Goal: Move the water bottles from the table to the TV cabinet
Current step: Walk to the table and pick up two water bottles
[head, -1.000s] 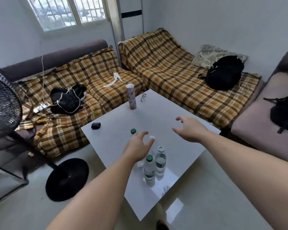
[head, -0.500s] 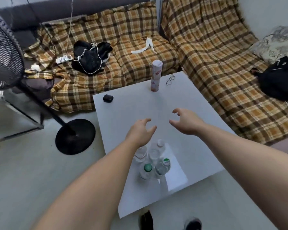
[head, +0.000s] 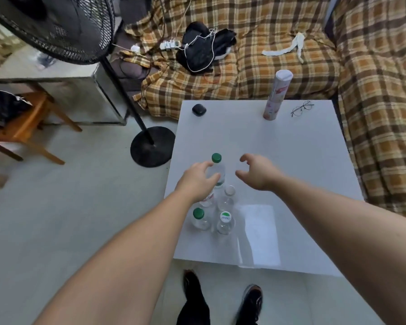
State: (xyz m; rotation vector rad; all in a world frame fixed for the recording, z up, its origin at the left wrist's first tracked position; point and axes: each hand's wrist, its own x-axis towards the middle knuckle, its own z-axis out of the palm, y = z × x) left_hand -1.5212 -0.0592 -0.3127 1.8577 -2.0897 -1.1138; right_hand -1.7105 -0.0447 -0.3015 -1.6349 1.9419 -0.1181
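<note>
Several clear water bottles stand bunched near the left front of the white table. The farthest has a green cap; nearer ones include a white-capped bottle, a green-capped bottle and a bottle with a printed white cap. My left hand curls beside the farthest bottle, thumb and forefinger spread around its left side; a firm grip does not show. It partly hides another bottle. My right hand hovers just right of that bottle, fingers apart and empty.
At the table's far edge stand a tall pink-white canister, glasses and a small black case. A standing fan's base sits off the table's left side. Plaid-covered sofas border the back and right. A grey cabinet stands far left.
The view has tipped down and swung left. Both hands have dropped toward the bottle cluster, and my left hand has come against the farthest green-capped bottle.
</note>
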